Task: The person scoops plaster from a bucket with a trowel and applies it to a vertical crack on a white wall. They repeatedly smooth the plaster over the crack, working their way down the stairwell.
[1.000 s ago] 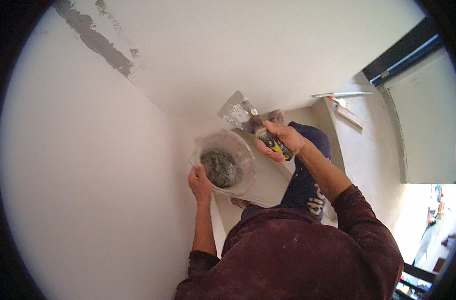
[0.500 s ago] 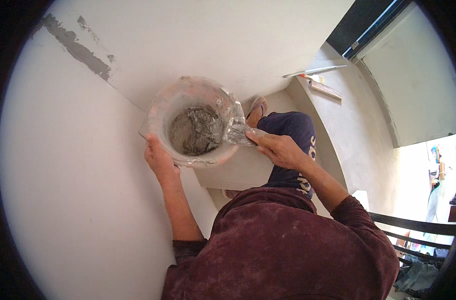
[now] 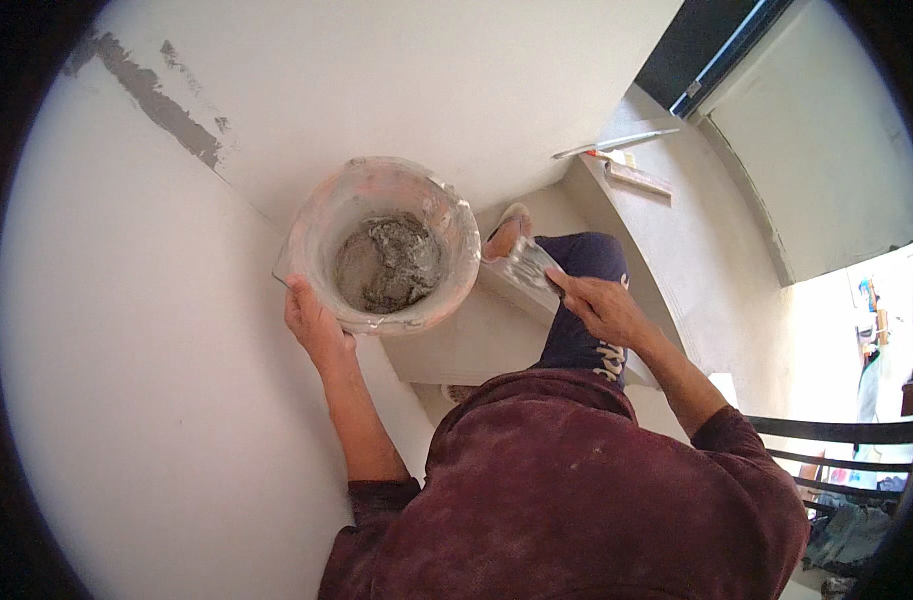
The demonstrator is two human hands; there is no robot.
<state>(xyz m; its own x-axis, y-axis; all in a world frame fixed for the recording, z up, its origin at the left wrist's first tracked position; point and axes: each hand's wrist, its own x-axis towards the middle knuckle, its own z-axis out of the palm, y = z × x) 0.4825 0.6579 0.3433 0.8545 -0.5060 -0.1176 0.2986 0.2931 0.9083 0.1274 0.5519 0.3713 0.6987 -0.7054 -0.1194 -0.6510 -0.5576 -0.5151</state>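
Okay, we log the bucket [image 3: 317, 225] at the wall corner, mouth toward us, held over the pale steps [image 3: 447, 350]; wall contact, can't tell. Left hand [image 3: 315, 318] is clamped on its near-left rim, fingers curled round the edge. Right hand [image 3: 605, 305] pinches a putty knife [image 3: 532, 265] by the handle, mostly hidden in the grip; blade is clear of the bucket, smeared by motion blur, so we can't tell how much paste it carries. For good scooping, we'd say keep the rim grip firm and the mouth tipped toward the knife, slide the blade in low along the curved wall, take a modest, even load and wipe the spare off on the rim, since drips would land on the steps. A level blade seems safer, because loose paste probably slides off a steep one. Materials: mortar-like paste [image 3: 407, 260], dark grey, lumpy and wet-looking on the right, smoother on the left; bucket round, likely plastic, whitish with pinkish smears and crusted streaks. White wall [image 3: 157, 320] reads smooth and matte, with a rough-edged grey patch [image 3: 162, 100] along the corner seam. Maroon top [image 3: 577, 480] looks soft, dusted pale.
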